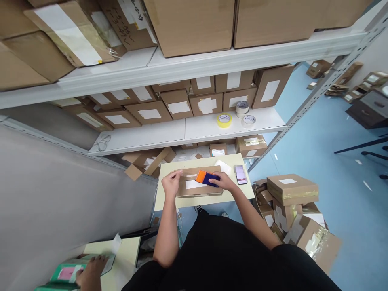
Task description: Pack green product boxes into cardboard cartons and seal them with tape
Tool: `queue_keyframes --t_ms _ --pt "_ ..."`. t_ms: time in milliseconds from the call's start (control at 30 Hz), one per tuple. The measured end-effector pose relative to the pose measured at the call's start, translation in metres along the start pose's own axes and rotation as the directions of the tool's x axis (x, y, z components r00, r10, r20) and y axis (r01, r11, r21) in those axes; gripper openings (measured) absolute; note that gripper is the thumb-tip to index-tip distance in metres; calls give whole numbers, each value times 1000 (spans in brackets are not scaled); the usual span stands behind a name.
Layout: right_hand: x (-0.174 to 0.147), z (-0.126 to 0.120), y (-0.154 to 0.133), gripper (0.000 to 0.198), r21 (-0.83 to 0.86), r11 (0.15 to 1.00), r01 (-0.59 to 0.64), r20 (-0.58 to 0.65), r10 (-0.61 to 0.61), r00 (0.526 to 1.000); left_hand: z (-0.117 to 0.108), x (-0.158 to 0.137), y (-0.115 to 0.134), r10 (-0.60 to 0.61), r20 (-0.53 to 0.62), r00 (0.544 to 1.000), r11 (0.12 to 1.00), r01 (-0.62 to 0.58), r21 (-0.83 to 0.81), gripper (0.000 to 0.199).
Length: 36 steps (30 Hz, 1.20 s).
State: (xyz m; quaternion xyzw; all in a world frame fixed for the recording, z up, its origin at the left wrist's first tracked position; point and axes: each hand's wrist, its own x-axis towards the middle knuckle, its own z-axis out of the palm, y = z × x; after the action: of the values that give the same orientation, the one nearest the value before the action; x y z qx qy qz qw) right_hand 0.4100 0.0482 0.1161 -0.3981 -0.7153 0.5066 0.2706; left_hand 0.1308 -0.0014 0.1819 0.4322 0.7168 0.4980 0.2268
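Holds an orange-and-navy object (pixel 206 178) in the right grip (pixel 222 181), wrapped snugly round its right end, over a cardboard box (pixel 198 191) on the counter (pixel 165 202). Pinches the left grip (pixel 171 184) closed at the box's far left; cannot tell of anything caught inside. Right of the box: a phone (pixel 241 176). Far beyond, on the shelf (pixel 200 128): yellow tape (pixel 224 125).

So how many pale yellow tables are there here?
2. One is in front of the person, beneath the cardboard box, left hand and right hand. The other is at lower left, by a co-worker's hand. More could be hidden from view.
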Motion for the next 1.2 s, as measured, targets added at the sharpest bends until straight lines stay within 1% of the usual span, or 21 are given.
queue_keyframes --t_ms 133,200,333,400,500,600,667,733,800,967,1100,1200 --pt "10 2 -5 47 -7 1000 14 58 -13 998 -16 2 -22 -57 -56 997 998 57 0 26" --pt "15 4 -4 46 -6 1000 10 74 -9 997 -28 5 -37 -92 -115 989 996 89 -30 28" --pt "23 11 -2 45 -54 998 -14 74 18 997 -59 15 -64 -180 -253 951 983 164 -85 34" --pt "30 16 -3 45 -118 993 3 83 7 997 -71 19 -76 -242 -259 935 969 218 -118 36" --pt "43 25 -7 43 -246 969 32 92 -10 996 -77 21 -91 -326 -222 919 943 301 -139 39" --pt "53 34 -8 43 -351 936 31 106 7 994 -76 23 -108 -361 -184 914 931 342 -126 36" --pt "57 38 -7 43 -393 920 18 112 28 993 -74 24 -120 -410 -130 903 908 391 -150 36" --pt "58 41 -5 44 -408 913 18 108 28 994 -71 27 -133 -466 -74 881 875 447 -185 42" --pt "58 44 -3 45 -403 915 21 100 21 995 -66 30 -145 -505 -50 862 848 484 -214 49" --pt "57 47 0 44 -406 914 21 105 23 994 -45 26 -169 -565 -1 825 802 549 -237 56" --pt "58 48 -1 43 -415 910 13 120 40 992 -24 13 -182 -614 66 786 759 612 -222 55" --pt "58 49 -4 43 -422 906 -5 114 59 992 -17 6 -189 -632 88 770 750 636 -180 51"
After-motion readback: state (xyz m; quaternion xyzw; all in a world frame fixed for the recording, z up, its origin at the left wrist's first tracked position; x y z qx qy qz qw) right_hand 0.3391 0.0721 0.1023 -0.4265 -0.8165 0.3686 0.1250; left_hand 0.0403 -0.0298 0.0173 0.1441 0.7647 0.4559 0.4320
